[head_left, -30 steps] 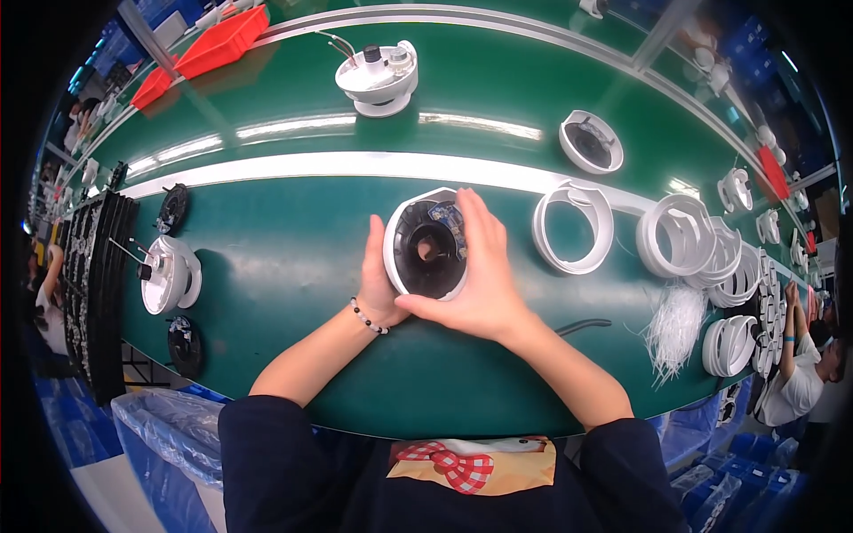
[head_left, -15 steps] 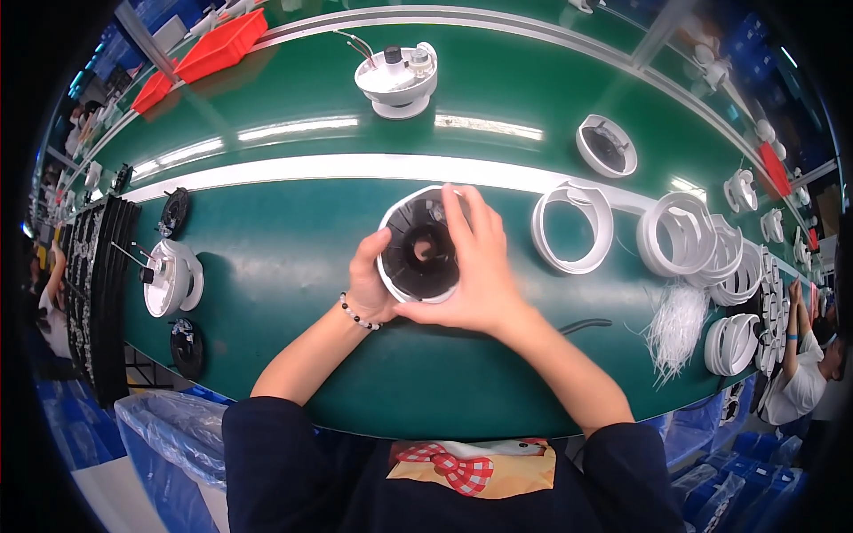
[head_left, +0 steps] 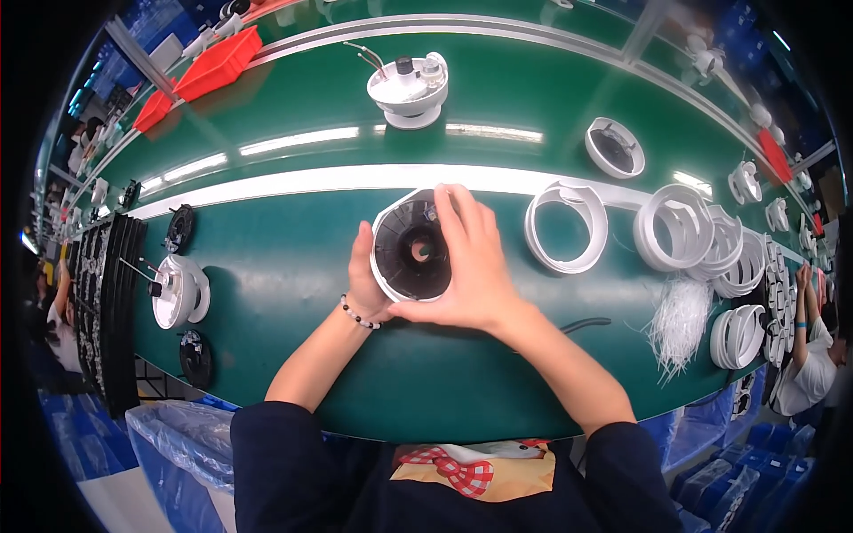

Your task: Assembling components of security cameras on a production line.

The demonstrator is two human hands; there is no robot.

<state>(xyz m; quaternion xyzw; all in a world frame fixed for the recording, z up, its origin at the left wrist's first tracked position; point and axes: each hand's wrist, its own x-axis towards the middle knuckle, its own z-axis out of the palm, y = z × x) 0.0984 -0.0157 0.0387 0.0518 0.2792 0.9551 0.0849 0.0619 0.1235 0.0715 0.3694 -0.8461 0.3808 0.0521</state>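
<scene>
Cupping black shell (head_left: 398,238) | left hand (head_left: 365,282), right hand (head_left: 480,275) curled round it | domed unit (head_left: 416,108) further right than earlier

Two hands, the left hand (head_left: 364,277) and right hand (head_left: 477,262), share one white-rimmed black housing (head_left: 398,242); a second housing (head_left: 611,153) makes two. Wired white domes (head_left: 413,108) (head_left: 183,289): two. Round black parts (head_left: 180,227) (head_left: 195,360) beside the left dome: two. White ring standing apart (head_left: 599,229): one; the overlapping rings (head_left: 641,231) cannot be counted surely. White strip bundle (head_left: 677,329): one. Beaded bracelet (head_left: 357,318): one.
</scene>
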